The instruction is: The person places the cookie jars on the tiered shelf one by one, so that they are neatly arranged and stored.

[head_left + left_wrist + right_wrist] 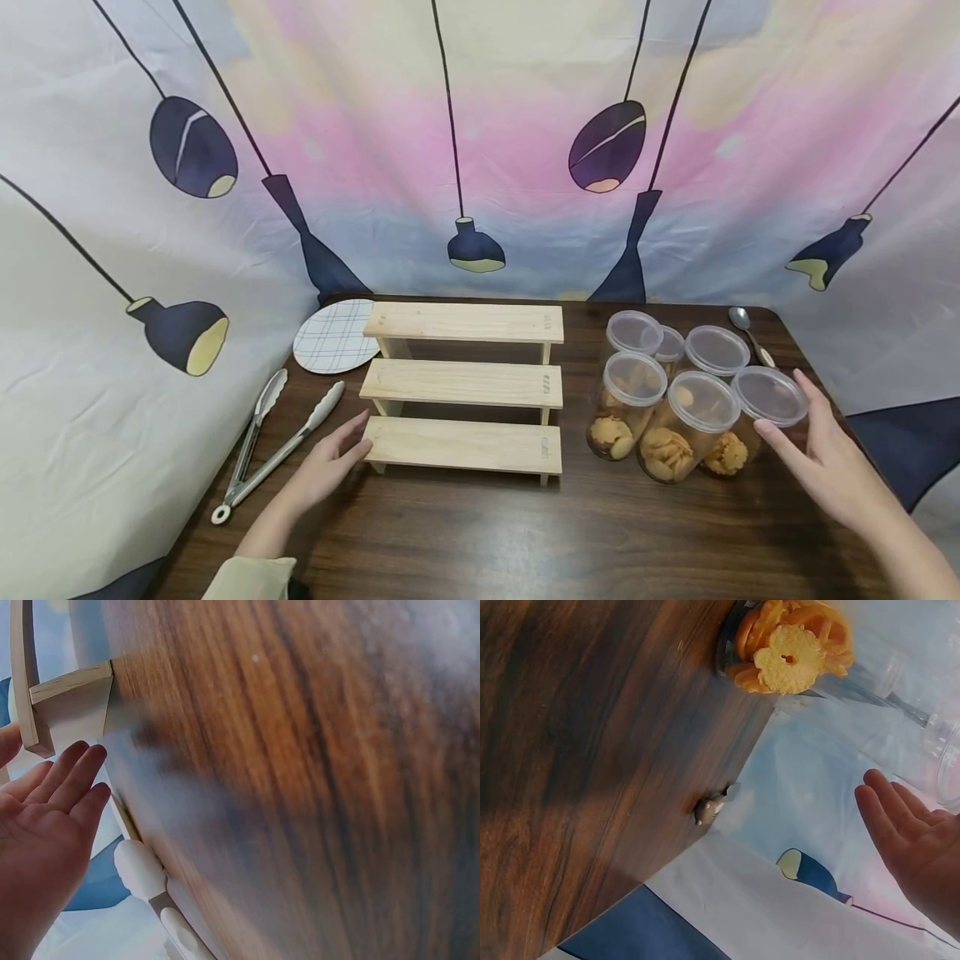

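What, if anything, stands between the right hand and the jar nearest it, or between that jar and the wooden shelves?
Nothing visible stands between the right hand and the nearest jar. Between that jar and the shelves, though, other jars stand close on its left.

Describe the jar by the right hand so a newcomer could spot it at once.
On the brown table, right of the three-tier wooden stand, six clear lidded jars stand clustered. Pick the rightmost jar: it alone has the right hand beside its lid.
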Available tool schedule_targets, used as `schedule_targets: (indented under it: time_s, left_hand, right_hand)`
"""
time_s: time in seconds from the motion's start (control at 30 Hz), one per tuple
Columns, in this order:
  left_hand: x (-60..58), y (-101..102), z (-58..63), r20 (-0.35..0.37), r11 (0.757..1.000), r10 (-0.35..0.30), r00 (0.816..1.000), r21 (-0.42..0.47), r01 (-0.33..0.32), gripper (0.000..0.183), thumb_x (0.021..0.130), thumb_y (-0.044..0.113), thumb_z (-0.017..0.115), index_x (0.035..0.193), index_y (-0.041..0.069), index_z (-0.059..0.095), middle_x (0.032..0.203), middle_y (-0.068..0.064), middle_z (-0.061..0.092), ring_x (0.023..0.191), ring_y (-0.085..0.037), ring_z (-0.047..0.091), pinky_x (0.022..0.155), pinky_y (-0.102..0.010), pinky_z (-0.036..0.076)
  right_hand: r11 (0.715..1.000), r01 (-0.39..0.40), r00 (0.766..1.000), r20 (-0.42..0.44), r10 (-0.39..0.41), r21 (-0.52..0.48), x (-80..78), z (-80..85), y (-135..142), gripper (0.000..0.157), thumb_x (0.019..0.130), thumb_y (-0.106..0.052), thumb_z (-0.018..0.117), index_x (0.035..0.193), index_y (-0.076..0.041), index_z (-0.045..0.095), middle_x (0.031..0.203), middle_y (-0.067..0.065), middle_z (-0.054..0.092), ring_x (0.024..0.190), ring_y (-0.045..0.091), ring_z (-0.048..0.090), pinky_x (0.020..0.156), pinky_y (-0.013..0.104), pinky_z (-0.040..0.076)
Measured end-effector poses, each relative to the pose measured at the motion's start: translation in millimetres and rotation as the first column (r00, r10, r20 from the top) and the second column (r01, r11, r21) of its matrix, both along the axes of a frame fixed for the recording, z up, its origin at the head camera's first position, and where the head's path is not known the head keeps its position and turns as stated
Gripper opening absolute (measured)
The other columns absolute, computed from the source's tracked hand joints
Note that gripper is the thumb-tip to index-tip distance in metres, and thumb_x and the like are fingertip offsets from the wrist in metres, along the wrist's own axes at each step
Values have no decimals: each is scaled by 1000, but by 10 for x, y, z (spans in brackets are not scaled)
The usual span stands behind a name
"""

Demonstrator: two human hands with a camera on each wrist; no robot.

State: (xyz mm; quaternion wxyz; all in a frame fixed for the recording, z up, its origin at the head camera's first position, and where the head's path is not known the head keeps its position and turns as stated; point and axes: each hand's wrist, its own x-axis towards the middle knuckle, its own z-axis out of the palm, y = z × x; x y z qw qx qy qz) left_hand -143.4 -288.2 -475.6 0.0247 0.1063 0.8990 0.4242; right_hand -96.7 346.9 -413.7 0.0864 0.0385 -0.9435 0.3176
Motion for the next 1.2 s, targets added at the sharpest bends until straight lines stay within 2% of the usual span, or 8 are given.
schedule_targets:
  time_s: [0.1,0.23,0.3,0.37,0.47,0.6,1.0,1.2]
  left_hand:
    - [3,7,10,3,1000,-5,1000,17,5,56,100,21,55,145,-6,36,134,-25,50,124,-39,46,100,-54,36]
    - [6,17,19,4,999,-12,1000,43,12,57,99,18,56,145,-7,34,134,-27,50,124,-39,46,100,-54,36]
    - [3,17,13,5,999,-15,1000,43,14,56,99,18,56,145,-7,34,134,-27,50,124,-39,46,101,-54,36]
    - [0,17,4,0,1000,-12,1000,27,12,56,99,19,56,145,-7,35,134,-26,51,125,-38,45,102,-53,35]
    - [-2,11,-14,-12,1000,2,1000,0,-2,56,99,22,57,144,-6,38,133,-23,53,126,-36,44,102,-53,33]
    - [4,11,-15,-45,1000,14,999,-24,-15,56,98,24,58,142,-6,41,130,-20,56,124,-33,46,101,-54,34]
    - [66,22,26,-14,999,51,999,-13,-52,55,100,30,54,143,-1,42,137,-19,51,124,-28,47,99,-49,38]
    - [89,3,29,-37,998,43,998,-33,-44,51,101,28,52,142,-1,44,140,-15,48,127,-29,43,101,-50,35]
  right_hand:
    - [1000,15,1000,3,-15,1,-11,-2,-14,91,96,-29,60,155,-15,-8,130,38,40,103,50,53,68,41,46]
    - [999,36,999,13,-36,-29,-16,-10,-33,94,94,-30,62,155,-14,-9,133,42,34,107,58,47,75,65,35]
    - [999,40,999,-6,-41,-36,-17,-19,-40,95,93,-30,65,155,-14,-5,133,42,36,107,58,47,75,66,35]
    - [999,39,999,-32,-40,-30,-16,-27,-40,94,92,-28,67,155,-14,0,131,39,40,105,54,49,75,57,39]
    - [999,27,996,-79,-28,-22,-20,-43,-30,91,89,-25,71,154,-12,9,124,33,47,98,24,58,71,32,43]
    - [1000,25,992,-125,-26,-12,-29,-54,-21,85,87,-23,73,150,-7,18,115,29,51,83,-3,47,59,16,35]
    - [991,123,988,-97,-118,48,28,-6,-31,84,88,-31,72,149,-6,21,106,27,55,79,20,57,58,34,40]
    - [987,145,983,-124,-136,65,93,84,8,85,86,-30,74,149,-6,22,103,28,57,75,-3,49,57,38,40]
